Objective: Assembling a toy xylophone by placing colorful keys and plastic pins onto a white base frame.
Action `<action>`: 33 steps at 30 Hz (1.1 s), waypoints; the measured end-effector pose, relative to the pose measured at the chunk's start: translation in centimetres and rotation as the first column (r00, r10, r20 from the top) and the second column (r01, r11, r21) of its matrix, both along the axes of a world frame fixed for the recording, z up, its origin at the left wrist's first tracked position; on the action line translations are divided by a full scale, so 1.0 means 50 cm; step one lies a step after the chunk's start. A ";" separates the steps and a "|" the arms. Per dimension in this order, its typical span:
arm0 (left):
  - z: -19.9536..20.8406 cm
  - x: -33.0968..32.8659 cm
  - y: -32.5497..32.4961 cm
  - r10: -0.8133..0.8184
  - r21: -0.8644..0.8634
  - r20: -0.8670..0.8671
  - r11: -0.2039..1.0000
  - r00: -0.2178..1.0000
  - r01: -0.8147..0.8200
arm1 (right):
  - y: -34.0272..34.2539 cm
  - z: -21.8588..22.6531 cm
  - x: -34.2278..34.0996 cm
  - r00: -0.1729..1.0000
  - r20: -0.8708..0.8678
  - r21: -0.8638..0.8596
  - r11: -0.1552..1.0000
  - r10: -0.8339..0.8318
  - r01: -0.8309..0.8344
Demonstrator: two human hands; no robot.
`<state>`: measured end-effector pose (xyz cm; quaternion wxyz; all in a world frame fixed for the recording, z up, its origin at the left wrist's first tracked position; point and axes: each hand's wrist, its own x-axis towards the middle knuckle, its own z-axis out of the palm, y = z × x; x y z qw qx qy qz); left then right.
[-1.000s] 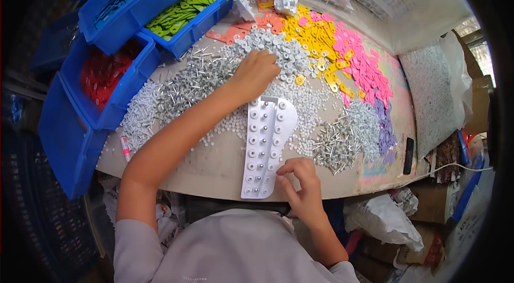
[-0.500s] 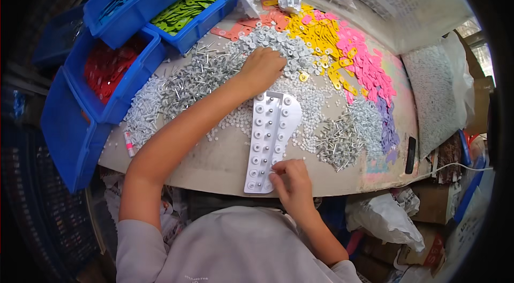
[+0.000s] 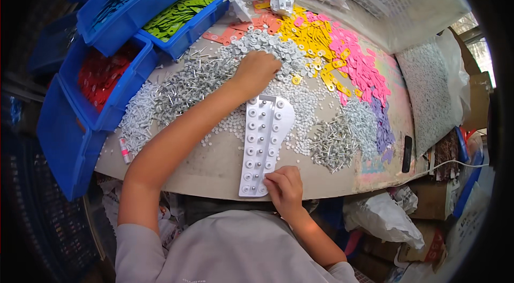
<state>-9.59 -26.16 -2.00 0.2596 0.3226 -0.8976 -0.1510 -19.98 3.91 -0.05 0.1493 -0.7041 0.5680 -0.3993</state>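
One long, studded white plastic tray point(image 3: 271, 144) has its length running from near to far. The right hand point(image 3: 285, 189), almost pinched, is at its near right edge; beyond its far end, the left hand point(image 3: 258, 70) curls over round grey plastic caps point(image 3: 290, 54). What either holds, I cannot tell.

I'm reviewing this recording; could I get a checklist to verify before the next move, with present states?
1. White board resting on the table: ok.
2. Left hand at the grey-white caps: ok.
3. Something in the left hand's grip: cannot tell.
4. Right hand at the board's lower right edge: ok.
5. Yellow pieces separated from pink pieces: not ok, they meet.
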 end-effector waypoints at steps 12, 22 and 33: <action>0.155 0.150 0.251 -0.055 0.519 -0.253 0.835 0.966 0.184 | -0.001 -0.008 -0.015 0.999 0.046 0.007 1.000 0.012 -0.012; 0.098 0.218 0.426 -0.038 0.547 -0.171 0.828 0.985 0.127 | -0.004 -0.006 -0.012 0.994 0.105 0.028 0.999 0.022 -0.025; 0.069 0.220 0.450 -0.098 0.098 -0.185 0.988 0.978 0.117 | -0.090 0.045 -0.074 0.956 0.083 -0.021 0.959 -0.281 0.284</action>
